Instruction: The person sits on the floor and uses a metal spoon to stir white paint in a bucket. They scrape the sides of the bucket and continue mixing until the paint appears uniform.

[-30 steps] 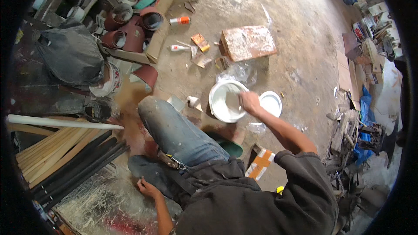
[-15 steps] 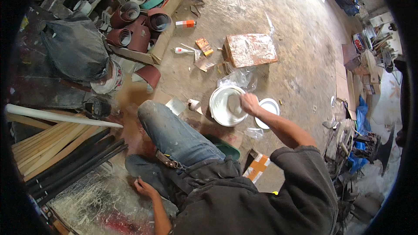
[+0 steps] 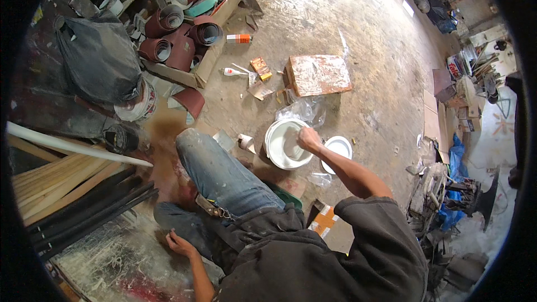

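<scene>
Reaching to the white bucket (image 3: 272, 154): the right hand (image 3: 308, 139), at the right part of its opening, fingers curled together; what they pinch, if anything, I cannot tell.
Bucket: upright on the floor (image 3: 386, 100), whitish inside.
Left hand (image 3: 179, 244): well apart from the bucket, toward the lower left, fingers loosely bent; too small to tell whether they hold anything.
Lid (image 3: 339, 145): white, round, just right of the bucket, partly covered by the right forearm (image 3: 353, 170).
Clear plastic (image 3: 306, 111): crumpled, just beyond the bucket.
Block (image 3: 319, 75): reddish, smeared white, farther beyond the bucket.
Brown rolls (image 3: 163, 20): well left of and beyond the bucket.
</scene>
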`<state>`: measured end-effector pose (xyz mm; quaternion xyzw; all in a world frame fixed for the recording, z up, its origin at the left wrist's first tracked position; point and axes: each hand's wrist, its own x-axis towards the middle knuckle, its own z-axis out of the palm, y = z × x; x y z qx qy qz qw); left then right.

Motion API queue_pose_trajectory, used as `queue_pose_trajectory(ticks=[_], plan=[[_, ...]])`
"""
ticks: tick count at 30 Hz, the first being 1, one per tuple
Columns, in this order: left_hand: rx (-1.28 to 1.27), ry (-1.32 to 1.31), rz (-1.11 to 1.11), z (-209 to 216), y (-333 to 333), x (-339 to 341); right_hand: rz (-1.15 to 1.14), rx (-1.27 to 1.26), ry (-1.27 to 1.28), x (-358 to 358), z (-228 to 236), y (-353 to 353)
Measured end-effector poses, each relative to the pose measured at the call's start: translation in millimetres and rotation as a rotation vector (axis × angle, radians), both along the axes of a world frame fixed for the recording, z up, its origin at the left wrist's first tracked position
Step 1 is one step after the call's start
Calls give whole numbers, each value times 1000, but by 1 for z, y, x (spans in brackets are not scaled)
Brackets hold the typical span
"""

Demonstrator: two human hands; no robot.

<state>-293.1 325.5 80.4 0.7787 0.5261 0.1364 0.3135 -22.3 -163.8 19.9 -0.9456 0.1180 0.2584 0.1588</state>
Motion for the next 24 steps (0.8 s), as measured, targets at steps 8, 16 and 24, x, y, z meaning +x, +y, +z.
queue_pose_trajectory(ticks=[8,16,24], plan=[[-11,-41,9,-2,-1,0,93,75,-139,-18,-28,4],[-64,16,6,0,4,-2,252,35,-204,-4,7,22],[-70,-93,-1,3,2,-1,641,-149,-215,16,9,31]])
